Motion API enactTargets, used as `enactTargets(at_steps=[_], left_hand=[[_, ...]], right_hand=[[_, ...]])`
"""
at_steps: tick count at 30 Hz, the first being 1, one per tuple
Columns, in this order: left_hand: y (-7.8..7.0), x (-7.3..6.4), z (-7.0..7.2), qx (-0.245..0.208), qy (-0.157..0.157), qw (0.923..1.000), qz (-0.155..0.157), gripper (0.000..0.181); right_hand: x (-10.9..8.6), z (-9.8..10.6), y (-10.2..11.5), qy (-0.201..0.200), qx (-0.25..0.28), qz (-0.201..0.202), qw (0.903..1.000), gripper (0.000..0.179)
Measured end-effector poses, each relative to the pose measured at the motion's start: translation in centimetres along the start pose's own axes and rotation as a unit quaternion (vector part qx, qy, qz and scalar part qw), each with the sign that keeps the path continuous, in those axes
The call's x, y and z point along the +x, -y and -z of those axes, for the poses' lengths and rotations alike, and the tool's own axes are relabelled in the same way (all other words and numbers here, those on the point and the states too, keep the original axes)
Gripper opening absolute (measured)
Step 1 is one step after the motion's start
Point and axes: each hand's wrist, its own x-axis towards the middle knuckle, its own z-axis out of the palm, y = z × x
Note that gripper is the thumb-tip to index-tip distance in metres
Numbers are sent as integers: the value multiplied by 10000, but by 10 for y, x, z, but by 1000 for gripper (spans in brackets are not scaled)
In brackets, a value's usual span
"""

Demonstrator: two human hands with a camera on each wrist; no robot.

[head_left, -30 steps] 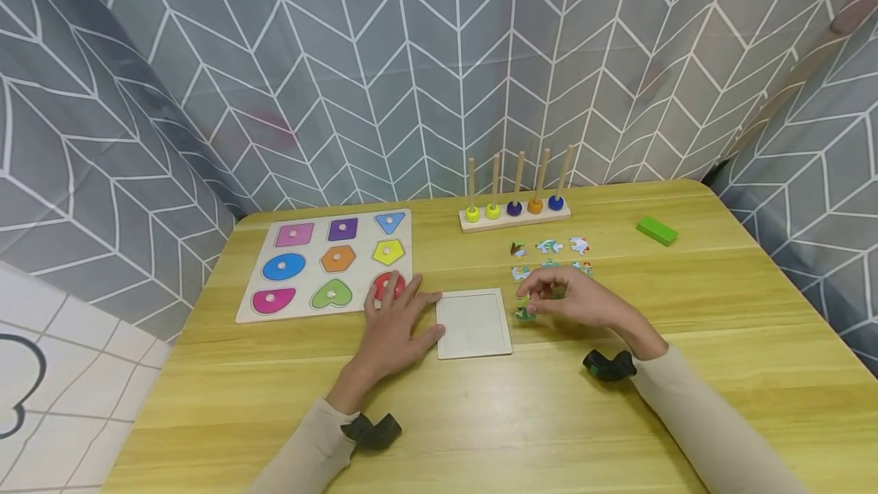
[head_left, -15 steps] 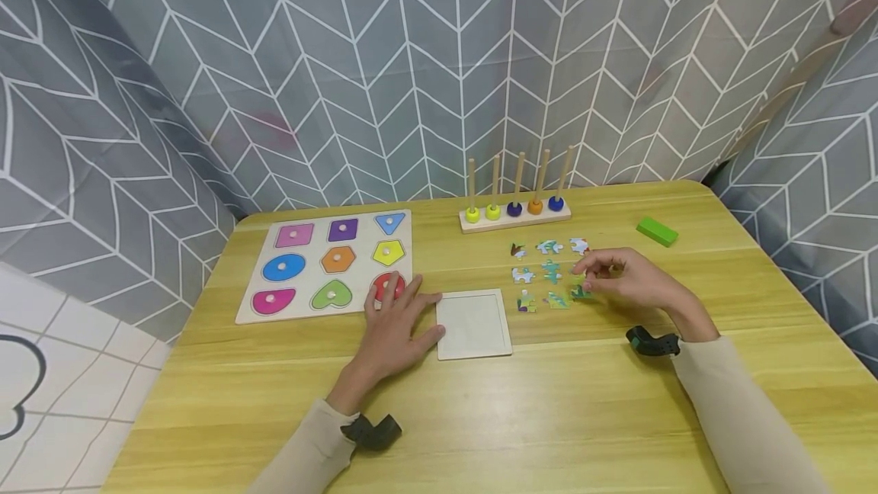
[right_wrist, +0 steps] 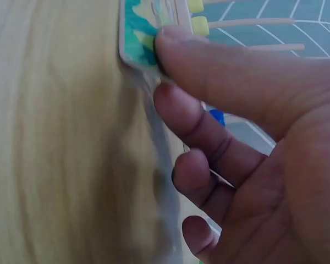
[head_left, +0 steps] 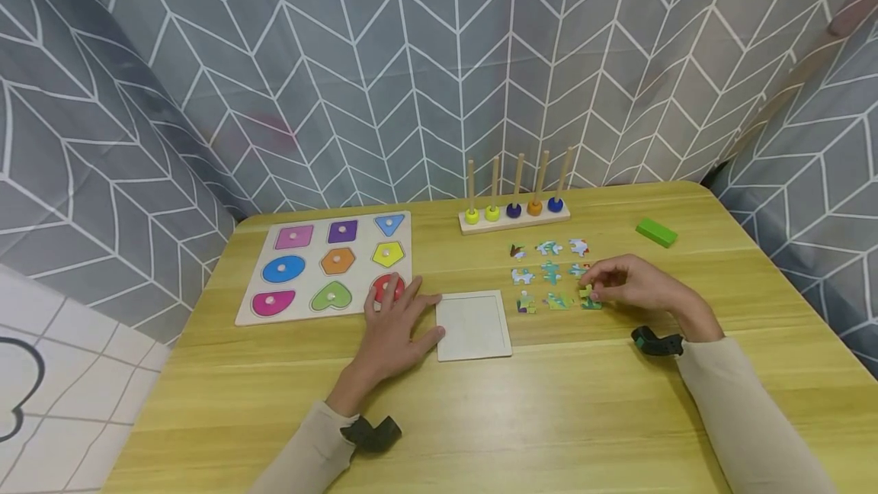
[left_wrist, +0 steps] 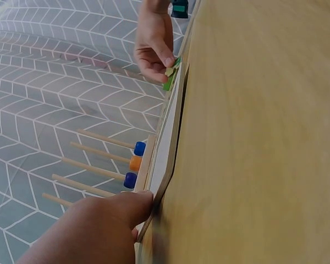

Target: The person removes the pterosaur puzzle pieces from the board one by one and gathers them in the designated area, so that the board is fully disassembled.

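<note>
My right hand (head_left: 634,284) pinches a green and yellow jigsaw piece (head_left: 590,298) between thumb and fingertips, at the lower right of a grid of jigsaw pieces. In the right wrist view the thumb presses the corner of this jigsaw piece (right_wrist: 140,36). Spread flat, my left hand (head_left: 394,326) has its fingertips over the red circle (head_left: 382,286) of a shape board (head_left: 363,292), and its thumb meets the left edge of a white square puzzle frame (head_left: 473,326). A lower-row piece with purple on it (head_left: 526,302) lies nearest the frame.
Beyond the jigsaw pieces stands a peg rack (head_left: 514,222) with upright wooden rods and coloured beads. A green block (head_left: 656,232) lies at the back right. Patterned curtain (head_left: 425,75) hangs behind the wooden table (head_left: 480,425).
My right hand has moved right, from the lower-left jigsaw pieces to the lower-right corner of the grid, with the green piece pinched. My left hand and the frame stay put.
</note>
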Motion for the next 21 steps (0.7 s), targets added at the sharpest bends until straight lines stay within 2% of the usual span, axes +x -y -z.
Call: enactTargets(at_steps=[5, 9, 16, 21], left_hand=[[0, 0, 0, -23, -3, 10000, -10, 53], [0, 0, 0, -29, -9, 10000, -8, 53], [1, 0, -2, 8, -71, 10000, -23, 52], [2, 0, -4, 44, -112, 9999, -35, 53]], right_hand=[[1, -1, 0, -155, -233, -212, 9994, 18], [1, -1, 1, -247, -365, -212, 9988, 18], [1, -2, 2, -115, -425, -246, 9987, 17], [0, -3, 4, -163, -454, -220, 9986, 17]])
